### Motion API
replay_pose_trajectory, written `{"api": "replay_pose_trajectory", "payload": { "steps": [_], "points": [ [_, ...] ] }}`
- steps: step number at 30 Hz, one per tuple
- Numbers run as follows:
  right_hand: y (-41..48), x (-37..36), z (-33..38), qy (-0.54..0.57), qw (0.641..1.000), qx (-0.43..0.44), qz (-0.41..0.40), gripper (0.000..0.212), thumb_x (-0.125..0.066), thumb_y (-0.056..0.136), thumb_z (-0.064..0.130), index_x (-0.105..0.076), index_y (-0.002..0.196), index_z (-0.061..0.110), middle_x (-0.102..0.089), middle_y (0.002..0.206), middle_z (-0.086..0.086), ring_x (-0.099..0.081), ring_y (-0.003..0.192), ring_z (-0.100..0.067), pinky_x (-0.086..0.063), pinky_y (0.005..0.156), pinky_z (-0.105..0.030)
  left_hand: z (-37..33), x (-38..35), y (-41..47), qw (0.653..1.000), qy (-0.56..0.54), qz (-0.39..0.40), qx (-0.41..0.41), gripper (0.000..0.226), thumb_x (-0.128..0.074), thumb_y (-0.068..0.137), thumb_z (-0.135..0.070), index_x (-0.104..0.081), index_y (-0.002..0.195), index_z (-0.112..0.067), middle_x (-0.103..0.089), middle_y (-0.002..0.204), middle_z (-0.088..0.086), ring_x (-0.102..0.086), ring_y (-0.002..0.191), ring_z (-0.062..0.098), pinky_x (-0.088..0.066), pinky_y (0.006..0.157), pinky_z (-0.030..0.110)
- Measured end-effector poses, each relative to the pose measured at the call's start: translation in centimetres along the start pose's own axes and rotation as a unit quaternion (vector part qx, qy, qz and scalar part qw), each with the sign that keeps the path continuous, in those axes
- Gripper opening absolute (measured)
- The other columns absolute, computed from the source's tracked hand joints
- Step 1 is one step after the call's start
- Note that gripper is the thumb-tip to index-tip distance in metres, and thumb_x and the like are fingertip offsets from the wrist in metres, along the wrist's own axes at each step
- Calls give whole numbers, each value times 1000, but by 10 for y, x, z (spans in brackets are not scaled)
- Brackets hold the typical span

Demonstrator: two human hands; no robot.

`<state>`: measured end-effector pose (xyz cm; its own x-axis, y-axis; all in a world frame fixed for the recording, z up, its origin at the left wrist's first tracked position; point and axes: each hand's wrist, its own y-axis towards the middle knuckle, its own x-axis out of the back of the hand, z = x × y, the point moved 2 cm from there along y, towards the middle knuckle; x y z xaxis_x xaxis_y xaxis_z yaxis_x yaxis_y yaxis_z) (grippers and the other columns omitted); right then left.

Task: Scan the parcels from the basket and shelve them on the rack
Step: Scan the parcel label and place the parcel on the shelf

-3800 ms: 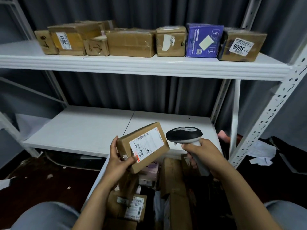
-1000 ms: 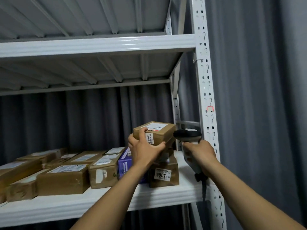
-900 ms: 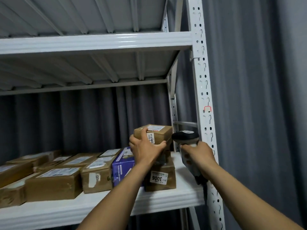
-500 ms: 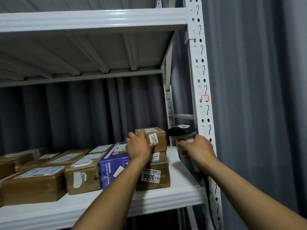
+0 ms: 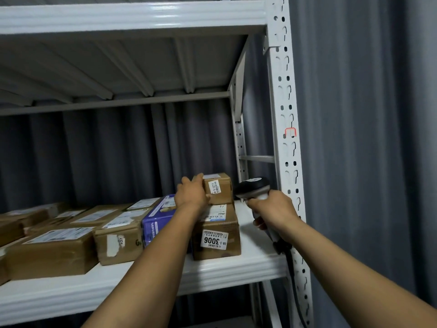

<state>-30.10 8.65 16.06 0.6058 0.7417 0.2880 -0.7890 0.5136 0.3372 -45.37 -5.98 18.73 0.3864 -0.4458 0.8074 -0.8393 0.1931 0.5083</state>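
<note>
Rack [image 5: 212,275]: the white shelf board runs across my lower view from 8 to 4 o'clock. Its perforated post [image 5: 286,138] stands at 3.

The row of brown parcels [image 5: 54,252] fills the shelf toward 9 and ends at a purple box [image 5: 158,221]. Touching that box at its 3 o'clock is the box marked 3006 [image 5: 217,242].

The parcel [image 5: 220,189] is small and brown. It sits on top of the box marked 3006, at 6 o'clock from view centre, with its label side toward me.

Left hand [image 5: 191,195]: grasping the parcel, fingers curled over its near left corner.

Right hand [image 5: 274,209]: clenched round the scanner [image 5: 253,188] handle. The scanner head is just beside the parcel at its 3 o'clock; I cannot tell whether they touch.

Judgement: placement is nearly done. I should square the parcel on the lower box with no overhang toward 3 and keep the label facing out. Then I let go toward 6 without dragging it, keeping the scanner head clear.
</note>
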Motion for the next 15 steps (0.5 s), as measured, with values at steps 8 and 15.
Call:
{"api": "replay_pose_trajectory", "payload": {
  "steps": [8, 15],
  "points": [
    [-66, 1, 18, -6, 999, 17, 36, 20, -69, 84, 22, -65, 94, 5, -69, 85, -11, -69, 59, -26, -56, 58, -33, 17, 41, -83, 998, -7, -15, -62, 63, -60, 89, -38, -34, 146, -28, -42, 133, 15, -45, 121, 37, -43, 94, 42],
    [-154, -27, -15, -7, 998, -13, 69, 11, -69, 83, 19, -64, 82, 10, -65, 65, -8, -63, 50, -22, -55, 52, -32, 74, 30, -191, 998, -29, 3, -57, 55, -59, 89, -34, -45, 141, -21, -43, 139, 16, -41, 128, 35, -40, 101, 40]
  ]
}}
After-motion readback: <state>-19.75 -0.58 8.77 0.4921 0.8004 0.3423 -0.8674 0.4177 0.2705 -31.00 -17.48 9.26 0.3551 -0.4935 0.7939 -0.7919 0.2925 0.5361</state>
